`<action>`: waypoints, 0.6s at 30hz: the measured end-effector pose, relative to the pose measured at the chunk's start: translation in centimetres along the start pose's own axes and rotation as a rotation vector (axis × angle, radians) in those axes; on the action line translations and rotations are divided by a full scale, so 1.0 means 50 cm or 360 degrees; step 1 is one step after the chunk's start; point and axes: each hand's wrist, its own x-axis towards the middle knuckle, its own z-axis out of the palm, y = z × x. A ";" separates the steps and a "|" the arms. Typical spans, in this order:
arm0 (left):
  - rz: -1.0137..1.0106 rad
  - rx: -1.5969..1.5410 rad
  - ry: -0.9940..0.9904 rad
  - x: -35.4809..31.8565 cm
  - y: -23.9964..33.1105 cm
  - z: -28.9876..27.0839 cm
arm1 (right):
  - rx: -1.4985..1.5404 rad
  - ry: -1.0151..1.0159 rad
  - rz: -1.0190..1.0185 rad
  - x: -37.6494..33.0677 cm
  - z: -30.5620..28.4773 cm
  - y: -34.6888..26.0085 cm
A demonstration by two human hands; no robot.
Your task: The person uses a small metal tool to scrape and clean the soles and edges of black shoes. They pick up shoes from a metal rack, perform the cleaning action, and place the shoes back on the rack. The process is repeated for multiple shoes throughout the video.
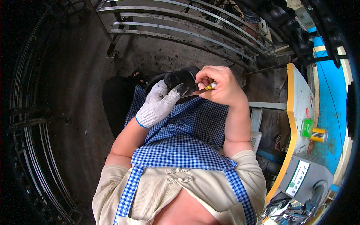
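My left hand (159, 101), in a white knit glove with a blue cuff edge and a blackened thumb, grips a dark, glossy black shoe (176, 78) above my lap. Only part of the shoe shows past the glove. My bare right hand (221, 85) is closed on a thin knife (197, 92) whose handle end is wrapped in yellow and white. The blade points left and lies close by the gloved thumb, along the shoe's near side. Whether its edge touches the shoe, I cannot tell. A blue-and-white checked apron (176, 127) lies under both hands.
Metal rack rails (180, 28) run across the far side, more rails (47, 146) at the left. On my right stands a yellow-edged workbench (300, 101) with a green container (307, 127), a yellow-banded jar (318, 135) and a grey machine (305, 174). Black shoes (296, 33) hang far right.
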 end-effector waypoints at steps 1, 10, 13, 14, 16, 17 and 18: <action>-0.0013 -0.0069 -0.0032 -0.002 0.020 -0.002 | 0.0067 -0.0024 0.0018 0.000 -0.004 0.005; -0.0157 -0.0155 -0.0111 0.007 0.010 -0.015 | 0.0200 -0.0168 0.0158 0.006 -0.012 0.027; -0.0301 -0.0198 -0.0105 0.007 0.033 -0.015 | 0.0261 -0.0125 0.0177 0.006 -0.006 0.029; -0.0357 -0.0207 -0.0115 0.008 0.036 -0.015 | 0.0251 -0.0109 0.0182 0.003 -0.002 0.030; -0.0401 -0.0210 -0.0101 0.010 0.037 -0.018 | 0.0188 -0.0075 0.0176 0.003 0.001 0.028; -0.0422 -0.0212 -0.0095 0.011 0.036 -0.019 | 0.0130 -0.0053 0.0168 0.002 0.002 0.024; -0.0363 -0.0284 -0.0032 0.012 0.029 -0.017 | 0.0071 -0.0033 0.0158 0.003 0.005 0.020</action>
